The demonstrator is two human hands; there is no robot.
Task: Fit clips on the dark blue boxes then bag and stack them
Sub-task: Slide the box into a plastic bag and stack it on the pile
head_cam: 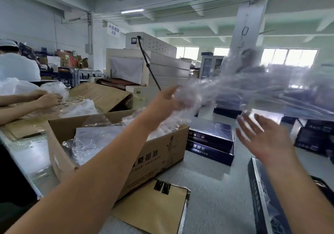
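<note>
The left hand [167,101] pinches one clear plastic bag [253,92] by its end, held up in the air and blurred; the right hand [262,136] hangs beneath with fingers spread, holding nothing. The thin film could slip from that narrow pinch or cling shut. Two dark blue boxes [210,138] lie stacked on the bench [213,188], a third [267,197] nearest; two black clips [162,186] rest on cardboard.
</note>
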